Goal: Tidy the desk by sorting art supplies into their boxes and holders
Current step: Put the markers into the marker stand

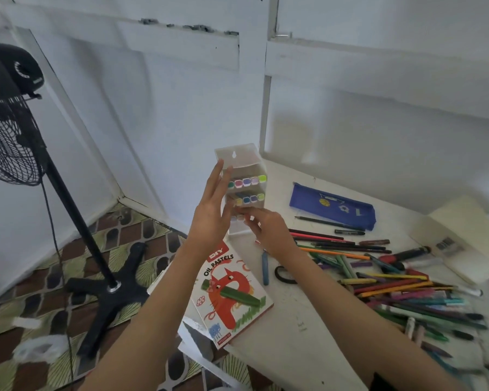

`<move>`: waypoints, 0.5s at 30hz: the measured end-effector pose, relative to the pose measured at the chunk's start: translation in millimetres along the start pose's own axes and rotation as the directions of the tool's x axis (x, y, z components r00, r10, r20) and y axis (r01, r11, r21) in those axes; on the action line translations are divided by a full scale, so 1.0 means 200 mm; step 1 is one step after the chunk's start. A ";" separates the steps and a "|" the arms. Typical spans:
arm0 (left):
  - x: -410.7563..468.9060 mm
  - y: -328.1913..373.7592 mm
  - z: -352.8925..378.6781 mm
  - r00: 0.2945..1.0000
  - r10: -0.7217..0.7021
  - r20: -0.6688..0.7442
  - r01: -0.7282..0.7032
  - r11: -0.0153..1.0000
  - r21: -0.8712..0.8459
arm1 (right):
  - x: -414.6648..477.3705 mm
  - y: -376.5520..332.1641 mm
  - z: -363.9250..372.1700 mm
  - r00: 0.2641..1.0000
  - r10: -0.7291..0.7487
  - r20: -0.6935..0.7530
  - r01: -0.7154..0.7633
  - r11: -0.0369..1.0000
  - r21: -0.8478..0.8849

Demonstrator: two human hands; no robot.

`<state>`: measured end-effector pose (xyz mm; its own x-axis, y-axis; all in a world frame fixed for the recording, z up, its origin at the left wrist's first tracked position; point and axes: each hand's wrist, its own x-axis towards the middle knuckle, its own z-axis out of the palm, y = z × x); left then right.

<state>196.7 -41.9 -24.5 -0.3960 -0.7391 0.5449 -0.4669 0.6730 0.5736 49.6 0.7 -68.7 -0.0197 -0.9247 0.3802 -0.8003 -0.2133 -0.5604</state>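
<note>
A clear plastic marker box (244,165) stands upright at the desk's far left corner, with two rows of coloured marker caps (247,182) showing through it. My left hand (213,213) lies flat against the box's left side, fingers stretched upward. My right hand (266,224) has its fingertips pinched at the lower row, on the end of a marker; the marker itself is mostly hidden. A pile of coloured pencils and pens (393,289) is spread over the right of the white desk (294,334). An oil pastels box (226,294) lies flat near the left edge, a green pastel (235,294) on top.
A blue zip pencil case (333,207) lies behind the pile. A cream box (460,241) sits at the far right. A blue pen (265,268) and a black ring (284,275) lie mid-desk. A black standing fan (14,131) stands on the patterned floor at left.
</note>
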 end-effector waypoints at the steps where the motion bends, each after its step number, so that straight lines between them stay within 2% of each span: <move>1: 0.01 -0.01 0.00 1.000 0.008 0.005 -0.008 1.000 -0.024 | 0.01 0.01 -0.01 1.000 -0.015 0.008 0.015 1.000 -0.006; 3: 0.03 -0.03 0.00 1.000 0.011 0.007 -0.010 0.998 -0.061 | 0.00 0.02 -0.03 0.999 -0.048 0.017 0.049 0.999 -0.014; 6: 0.08 -0.06 0.00 1.000 -0.002 0.031 0.005 0.997 -0.074 | -0.07 0.07 -0.07 0.989 -0.107 -0.104 0.104 0.994 -0.030; 9: 0.13 -0.08 0.02 0.998 0.018 0.061 -0.011 0.994 -0.105 | -0.14 0.13 -0.10 0.983 0.060 -0.172 -0.053 0.998 0.046; 12: 0.16 -0.10 0.06 0.997 0.035 0.072 -0.026 0.991 -0.128 | -0.17 0.17 -0.09 0.971 0.241 -0.006 -0.241 0.970 -0.039; 15: 0.18 -0.09 0.06 0.998 0.038 0.057 -0.030 0.990 -0.137 | -0.19 0.17 -0.06 0.931 0.324 0.168 -0.285 0.933 -0.218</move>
<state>180.6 -81.7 -22.9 -0.4577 -0.7134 0.5306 -0.3423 0.6922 0.6353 16.2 32.5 -92.1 -0.1767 -0.9830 0.0489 -0.8722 0.1334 -0.4707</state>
